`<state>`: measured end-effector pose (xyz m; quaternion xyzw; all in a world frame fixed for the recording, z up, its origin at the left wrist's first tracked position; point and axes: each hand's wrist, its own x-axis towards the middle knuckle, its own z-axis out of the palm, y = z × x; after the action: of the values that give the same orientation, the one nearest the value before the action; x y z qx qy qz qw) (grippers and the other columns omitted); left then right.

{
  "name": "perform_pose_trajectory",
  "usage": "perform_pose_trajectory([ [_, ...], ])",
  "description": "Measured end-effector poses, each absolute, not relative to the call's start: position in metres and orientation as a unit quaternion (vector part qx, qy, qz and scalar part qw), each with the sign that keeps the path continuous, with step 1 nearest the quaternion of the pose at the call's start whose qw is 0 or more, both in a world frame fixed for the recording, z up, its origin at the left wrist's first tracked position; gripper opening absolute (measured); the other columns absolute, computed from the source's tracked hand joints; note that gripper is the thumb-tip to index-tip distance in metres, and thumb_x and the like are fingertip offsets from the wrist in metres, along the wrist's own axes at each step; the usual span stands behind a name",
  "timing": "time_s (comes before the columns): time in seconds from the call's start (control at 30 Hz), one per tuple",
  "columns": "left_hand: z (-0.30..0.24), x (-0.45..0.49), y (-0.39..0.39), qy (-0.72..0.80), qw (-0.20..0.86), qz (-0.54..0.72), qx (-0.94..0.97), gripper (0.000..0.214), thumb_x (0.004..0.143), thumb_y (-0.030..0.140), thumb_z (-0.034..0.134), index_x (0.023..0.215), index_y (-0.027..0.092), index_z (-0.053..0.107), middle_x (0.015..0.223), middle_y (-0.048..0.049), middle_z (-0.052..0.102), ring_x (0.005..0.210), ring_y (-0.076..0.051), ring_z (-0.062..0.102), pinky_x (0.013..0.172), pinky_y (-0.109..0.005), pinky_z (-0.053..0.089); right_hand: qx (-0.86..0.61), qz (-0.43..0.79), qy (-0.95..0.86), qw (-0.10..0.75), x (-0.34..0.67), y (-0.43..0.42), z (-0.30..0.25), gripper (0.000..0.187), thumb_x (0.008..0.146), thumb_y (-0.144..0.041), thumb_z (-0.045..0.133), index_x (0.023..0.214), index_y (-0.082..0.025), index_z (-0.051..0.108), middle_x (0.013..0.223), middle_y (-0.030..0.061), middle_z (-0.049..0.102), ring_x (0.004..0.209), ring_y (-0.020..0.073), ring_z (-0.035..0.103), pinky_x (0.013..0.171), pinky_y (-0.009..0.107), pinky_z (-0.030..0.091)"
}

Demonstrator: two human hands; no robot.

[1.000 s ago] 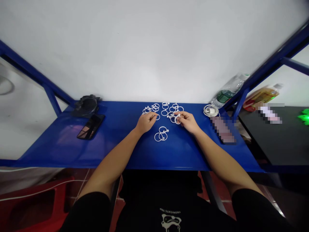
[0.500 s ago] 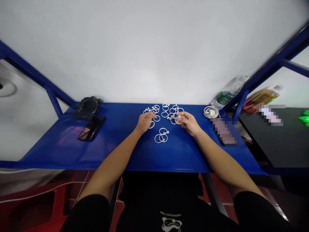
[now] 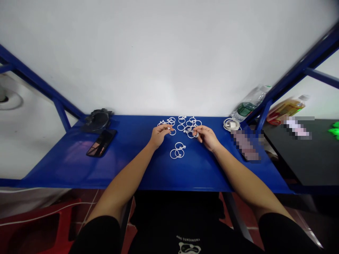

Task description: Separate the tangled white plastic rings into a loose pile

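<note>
Rings (image 3: 173, 135) lie partly hidden behind left hand (image 3: 158, 136).

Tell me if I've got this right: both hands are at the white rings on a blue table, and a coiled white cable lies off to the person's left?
Not quite: the coiled white cable lies off to the person's right, as the head view shows. The left hand and right hand are indeed at the white rings on a blue table.
</note>
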<state>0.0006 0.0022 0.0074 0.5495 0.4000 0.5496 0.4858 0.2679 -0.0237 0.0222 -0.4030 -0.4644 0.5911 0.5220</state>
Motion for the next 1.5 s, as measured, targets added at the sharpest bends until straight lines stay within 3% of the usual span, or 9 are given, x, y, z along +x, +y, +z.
perform_pose_trajectory([
  [0.13, 0.008, -0.002, 0.001, 0.401, 0.471, 0.548, 0.563, 0.023, 0.077, 0.031, 0.069, 0.090, 0.017, 0.082, 0.080, -0.0059, 0.079, 0.068, -0.016, 0.066, 0.073, -0.033, 0.055, -0.413, 0.580, -0.458, 0.533, 0.268, -0.024, 0.024, 0.015, 0.068, -0.023, 0.061, 0.076, -0.017, 0.072, 0.066, 0.0026, 0.071, 0.040, 0.0084, 0.044, 0.040, 0.024, 0.030],
  [0.4, 0.008, -0.003, 0.003, 0.411, 0.456, 0.543, 0.573, 0.022, 0.075, 0.030, 0.066, 0.084, 0.018, 0.081, 0.073, -0.0040, 0.076, 0.063, -0.015, 0.063, 0.067, -0.031, 0.054, -0.424, 0.563, -0.472, 0.529, 0.266, -0.025, 0.024, 0.024, 0.068, -0.024, 0.061, 0.083, -0.017, 0.077, 0.072, 0.0033, 0.072, 0.045, 0.0095, 0.046, 0.042, 0.025, 0.034],
  [0.77, 0.006, -0.005, 0.005, 0.413, 0.425, 0.538, 0.600, 0.024, 0.069, 0.020, 0.054, 0.070, 0.018, 0.078, 0.064, -0.0021, 0.073, 0.064, -0.016, 0.067, 0.069, -0.030, 0.055, -0.434, 0.544, -0.517, 0.498, 0.266, -0.024, 0.022, 0.028, 0.064, -0.023, 0.052, 0.075, -0.017, 0.077, 0.064, 0.0015, 0.065, 0.045, 0.0105, 0.047, 0.045, 0.026, 0.037],
  [1.0, 0.006, -0.003, 0.001, 0.421, 0.401, 0.512, 0.632, 0.027, 0.070, 0.016, 0.050, 0.068, 0.018, 0.077, 0.060, -0.0019, 0.071, 0.058, -0.015, 0.065, 0.062, -0.027, 0.053, -0.437, 0.484, -0.587, 0.479, 0.266, -0.027, 0.014, 0.015, 0.069, -0.021, 0.051, 0.068, -0.020, 0.067, 0.057, -0.0017, 0.058, 0.048, 0.0108, 0.048, 0.047, 0.024, 0.037],
  [1.07, 0.007, -0.001, -0.004, 0.407, 0.424, 0.489, 0.645, 0.031, 0.072, 0.014, 0.051, 0.085, 0.017, 0.079, 0.066, -0.0023, 0.074, 0.062, -0.016, 0.069, 0.065, -0.028, 0.056, -0.422, 0.470, -0.615, 0.472, 0.265, -0.030, 0.013, 0.015, 0.072, -0.019, 0.052, 0.078, -0.020, 0.065, 0.071, 0.0001, 0.069, 0.051, 0.0111, 0.054, 0.051, 0.024, 0.042],
  [1.17, 0.008, 0.002, -0.010, 0.364, 0.463, 0.431, 0.684, 0.050, 0.073, 0.012, 0.055, 0.118, 0.018, 0.075, 0.088, -0.0052, 0.081, 0.071, -0.017, 0.074, 0.072, -0.030, 0.060, -0.402, 0.453, -0.670, 0.429, 0.262, -0.035, 0.012, 0.034, 0.074, -0.014, 0.051, 0.105, -0.023, 0.064, 0.101, 0.0029, 0.079, 0.054, 0.0111, 0.061, 0.055, 0.026, 0.049],
  [1.3, 0.008, 0.003, -0.015, 0.335, 0.409, 0.366, 0.766, 0.041, 0.074, 0.014, 0.059, 0.109, 0.021, 0.080, 0.098, -0.0065, 0.082, 0.074, -0.017, 0.073, 0.071, -0.029, 0.058, -0.391, 0.387, -0.770, 0.323, 0.259, -0.041, 0.014, 0.053, 0.076, -0.007, 0.048, 0.122, -0.025, 0.067, 0.107, 0.0018, 0.079, 0.059, 0.0111, 0.066, 0.067, 0.028, 0.054],
  [1.5, 0.009, 0.001, -0.016, 0.335, 0.397, 0.363, 0.773, 0.032, 0.085, 0.022, 0.062, 0.112, 0.021, 0.079, 0.100, -0.0079, 0.082, 0.075, -0.018, 0.074, 0.070, -0.030, 0.058, -0.385, 0.340, -0.806, 0.294, 0.259, -0.042, 0.014, 0.046, 0.081, -0.010, 0.055, 0.119, -0.025, 0.075, 0.099, 0.0006, 0.080, 0.067, 0.0126, 0.067, 0.069, 0.027, 0.052],
])
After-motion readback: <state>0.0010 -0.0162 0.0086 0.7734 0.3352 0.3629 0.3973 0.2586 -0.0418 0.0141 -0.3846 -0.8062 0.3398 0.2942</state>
